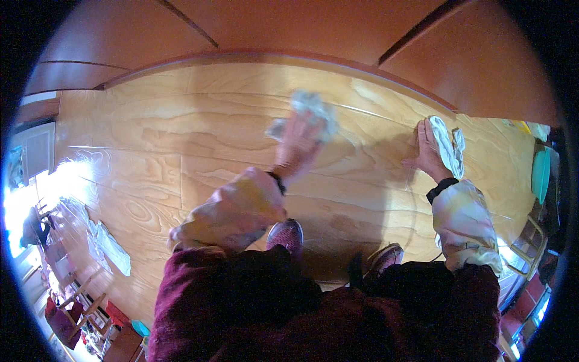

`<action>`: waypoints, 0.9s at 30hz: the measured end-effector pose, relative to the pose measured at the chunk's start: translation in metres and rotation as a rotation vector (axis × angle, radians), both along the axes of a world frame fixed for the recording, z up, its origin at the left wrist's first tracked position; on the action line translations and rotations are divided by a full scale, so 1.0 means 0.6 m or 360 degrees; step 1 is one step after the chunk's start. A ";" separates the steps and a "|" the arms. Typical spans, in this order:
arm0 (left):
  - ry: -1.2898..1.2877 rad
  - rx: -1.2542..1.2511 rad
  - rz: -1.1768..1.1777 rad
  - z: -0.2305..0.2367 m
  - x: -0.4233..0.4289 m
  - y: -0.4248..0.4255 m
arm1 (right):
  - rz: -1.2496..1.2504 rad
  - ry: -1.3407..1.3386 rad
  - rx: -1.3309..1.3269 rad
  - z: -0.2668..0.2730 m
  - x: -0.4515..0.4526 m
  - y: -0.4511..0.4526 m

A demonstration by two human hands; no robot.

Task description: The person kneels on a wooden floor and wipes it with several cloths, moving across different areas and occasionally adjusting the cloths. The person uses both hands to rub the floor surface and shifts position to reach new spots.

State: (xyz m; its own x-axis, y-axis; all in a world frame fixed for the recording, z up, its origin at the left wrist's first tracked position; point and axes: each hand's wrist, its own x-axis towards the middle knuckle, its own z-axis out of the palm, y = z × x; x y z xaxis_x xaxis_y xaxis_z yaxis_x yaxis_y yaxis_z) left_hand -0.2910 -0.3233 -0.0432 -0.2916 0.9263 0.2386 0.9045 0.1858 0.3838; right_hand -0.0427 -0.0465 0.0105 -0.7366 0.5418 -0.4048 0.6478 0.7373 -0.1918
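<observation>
My left hand (298, 140) lies over a crumpled grey-white cloth (310, 102) on the wood-grain floor (226, 181), ahead of my shoes; hand and cloth are blurred, and whether the fingers grip it is unclear. To the right, my right hand (427, 149) rests on the floor with its palm down and thumb spread. Beside its outer edge lies a folded white cloth (445, 142); part of that cloth may be under the hand, which hides the contact.
Reddish-brown cabinet panels (294, 27) border the floor ahead. A white sheet or cloth (108, 246) lies at the left. A wooden-framed chair (83, 307) stands at lower left. At the right are a turquoise basin (540, 176) and a metal-framed stool or chair (529, 249).
</observation>
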 end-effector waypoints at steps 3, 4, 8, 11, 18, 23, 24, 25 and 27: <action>0.0211 -0.0342 -0.0676 0.015 0.088 0.061 | -0.0041 0.0019 -0.0053 -0.004 0.012 0.007; 0.0038 -0.0249 -0.0696 0.016 0.102 0.071 | -0.0020 -0.0004 -0.0011 -0.005 0.013 0.009; 0.0069 -0.0012 -0.0612 0.015 0.016 0.067 | 0.0022 0.0034 0.0103 -0.011 0.022 0.006; -0.0023 -0.0476 0.0328 0.029 -0.111 0.026 | 0.0023 0.0171 0.0061 -0.012 0.033 0.002; 0.0532 -0.0829 0.0378 0.006 0.036 0.094 | -0.0004 0.0214 0.0041 -0.014 0.036 0.004; 0.0002 -0.0331 -0.0537 0.017 0.159 0.130 | -0.0009 0.0083 -0.0018 -0.006 0.046 0.012; -0.0074 -0.0287 -0.0670 0.026 0.161 0.113 | -0.0013 0.0084 -0.0010 -0.003 0.049 0.013; -0.0152 -0.0257 -0.0821 0.035 0.158 0.095 | -0.0082 -0.0010 -0.0014 -0.001 0.051 0.012; -0.0184 -0.0298 -0.0873 0.050 0.140 0.062 | -0.0173 -0.0055 -0.0031 0.000 0.050 0.006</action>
